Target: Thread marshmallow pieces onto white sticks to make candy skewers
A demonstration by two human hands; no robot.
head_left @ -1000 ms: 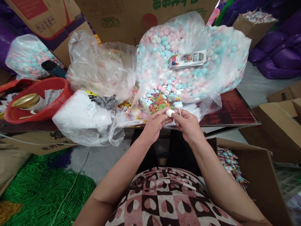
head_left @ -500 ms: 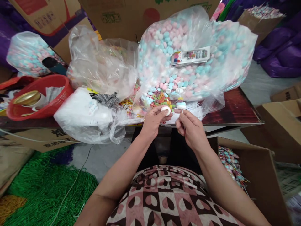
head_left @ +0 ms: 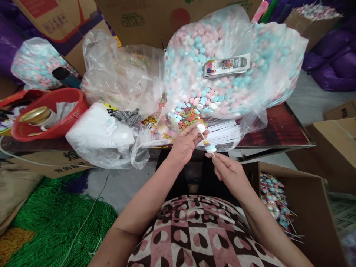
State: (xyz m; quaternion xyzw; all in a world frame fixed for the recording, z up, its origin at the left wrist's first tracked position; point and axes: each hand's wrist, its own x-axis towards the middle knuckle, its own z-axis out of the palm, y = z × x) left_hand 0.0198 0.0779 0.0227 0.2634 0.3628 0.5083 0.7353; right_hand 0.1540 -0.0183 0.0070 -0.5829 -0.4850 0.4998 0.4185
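Between thumb and fingers my left hand (head_left: 187,144) pinches a white marshmallow (head_left: 200,128). My right hand (head_left: 226,167) grips the lower end of a white stick (head_left: 213,154), which slants up to the left. Threaded on this stick are a white and blue marshmallow piece (head_left: 210,148) and small yellow and reddish candy rings (head_left: 205,142). The stick's upper end meets the white marshmallow; whether it has gone in is hard to see. Just beyond my hands lie gummy rings (head_left: 190,116), loose pink, blue and white marshmallows (head_left: 207,99) and a fan of white sticks (head_left: 225,131).
Large clear bags of marshmallows (head_left: 189,55) cover the table's back, with a stack of printed wrappers (head_left: 226,66) on top. A red basket (head_left: 69,113) and a white plastic bag (head_left: 100,137) sit left. At lower right, a cardboard box (head_left: 303,200) holds wrapped candy sticks (head_left: 274,200).
My right hand has moved down and tilted the stick, so its upper end now points left to the white marshmallow. My left hand has shifted slightly right.
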